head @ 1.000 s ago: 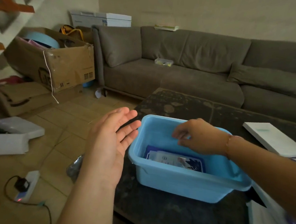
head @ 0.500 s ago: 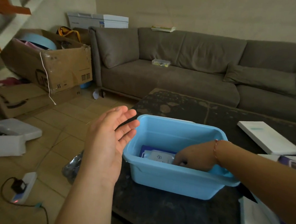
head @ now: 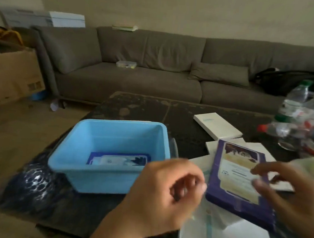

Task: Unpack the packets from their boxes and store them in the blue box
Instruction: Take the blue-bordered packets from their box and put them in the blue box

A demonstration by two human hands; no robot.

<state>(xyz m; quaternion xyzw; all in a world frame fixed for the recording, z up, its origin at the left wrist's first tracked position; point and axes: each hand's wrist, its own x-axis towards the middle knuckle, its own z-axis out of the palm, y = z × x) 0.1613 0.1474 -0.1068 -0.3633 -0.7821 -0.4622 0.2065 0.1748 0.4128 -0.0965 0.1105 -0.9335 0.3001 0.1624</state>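
The blue box [head: 101,182] stands on the dark table [head: 144,106], left of centre, with one purple-and-white packet [head: 118,159] lying flat on its bottom. To its right a larger purple packet [head: 236,193] lies on top of flat white boxes [head: 228,235]. My left hand [head: 163,195] hovers between the blue box and this packet, fingers loosely curled, fingertips next to the packet's left edge, with nothing visibly in it. My right hand [head: 292,193] is blurred, fingers spread over the packet's right side.
Another white box [head: 217,125] lies farther back on the table. Several plastic bottles [head: 304,121] are piled at the right edge. Dark bubbled plastic [head: 34,181] lies left of the blue box. A grey sofa [head: 136,80] stands behind, a cardboard box [head: 10,75] at left.
My right hand came out of the blue box and went right, over the purple packet. My left hand moved right and curled its fingers. The view swung to the right.
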